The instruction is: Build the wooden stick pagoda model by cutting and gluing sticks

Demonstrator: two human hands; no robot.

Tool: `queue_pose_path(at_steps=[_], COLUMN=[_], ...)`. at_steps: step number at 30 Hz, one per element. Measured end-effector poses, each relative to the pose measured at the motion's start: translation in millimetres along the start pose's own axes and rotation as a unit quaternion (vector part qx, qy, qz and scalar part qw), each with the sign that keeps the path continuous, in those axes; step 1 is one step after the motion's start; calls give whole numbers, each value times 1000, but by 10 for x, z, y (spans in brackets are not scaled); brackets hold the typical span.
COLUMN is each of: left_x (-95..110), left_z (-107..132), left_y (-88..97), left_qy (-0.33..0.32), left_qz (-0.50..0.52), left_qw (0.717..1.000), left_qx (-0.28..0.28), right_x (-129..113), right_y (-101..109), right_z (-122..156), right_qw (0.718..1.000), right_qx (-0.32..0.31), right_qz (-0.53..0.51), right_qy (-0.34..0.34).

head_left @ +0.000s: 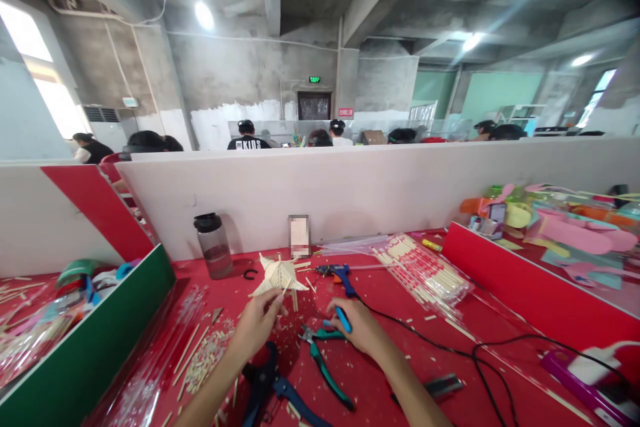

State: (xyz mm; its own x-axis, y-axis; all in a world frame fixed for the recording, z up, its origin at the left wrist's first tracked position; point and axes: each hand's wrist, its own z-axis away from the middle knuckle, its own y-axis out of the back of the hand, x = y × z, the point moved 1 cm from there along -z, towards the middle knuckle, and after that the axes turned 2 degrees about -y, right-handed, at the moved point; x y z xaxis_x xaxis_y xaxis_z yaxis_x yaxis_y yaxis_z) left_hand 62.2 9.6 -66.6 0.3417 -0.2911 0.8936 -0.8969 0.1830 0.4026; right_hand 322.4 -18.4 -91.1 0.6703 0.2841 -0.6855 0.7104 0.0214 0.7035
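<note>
My left hand (260,320) is closed in a pinch at the lower edge of a pale star-shaped model made of wooden sticks (277,275). A thin stick shows at its fingertips. In my right hand (357,323), fingers curl round a blue-handled tool (343,320); its working end is hidden, so I cannot tell its kind. Green-handled cutting pliers (323,361) lie spread between my forearms. Nearer to me lies a larger dark blue hand cutter (275,387). Beyond my right hand rests a blue glue gun (340,275) with a black cable.
Stick offcuts (205,360) are heaped on the left of the red tabletop. A water bottle (213,245) stands by the white partition (350,180). Bagged sticks (425,273) lie at right, near a red divider (530,287); a green divider (95,340) bounds the left. A purple power strip (575,380) sits lower right.
</note>
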Motion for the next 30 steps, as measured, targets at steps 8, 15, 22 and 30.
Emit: queue_pose_path(at_steps=[8, 15, 22, 30], left_x=[67, 56, 99, 66], left_z=[14, 14, 47, 86], left_y=[10, 20, -8, -53], left_qy=[2, 1, -6, 22], left_qz=[6, 19, 5, 12], left_qw=[1000, 1000, 1000, 1000], left_qx=[5, 7, -3, -2], right_x=[-22, -59, -19, 177], right_y=[-51, -22, 11, -204], right_z=[-28, -51, -816, -1787], right_qw=[1000, 999, 995, 988], right_qx=[10, 42, 67, 79], right_qz=[8, 7, 7, 42], right_qy=[-14, 15, 70, 127])
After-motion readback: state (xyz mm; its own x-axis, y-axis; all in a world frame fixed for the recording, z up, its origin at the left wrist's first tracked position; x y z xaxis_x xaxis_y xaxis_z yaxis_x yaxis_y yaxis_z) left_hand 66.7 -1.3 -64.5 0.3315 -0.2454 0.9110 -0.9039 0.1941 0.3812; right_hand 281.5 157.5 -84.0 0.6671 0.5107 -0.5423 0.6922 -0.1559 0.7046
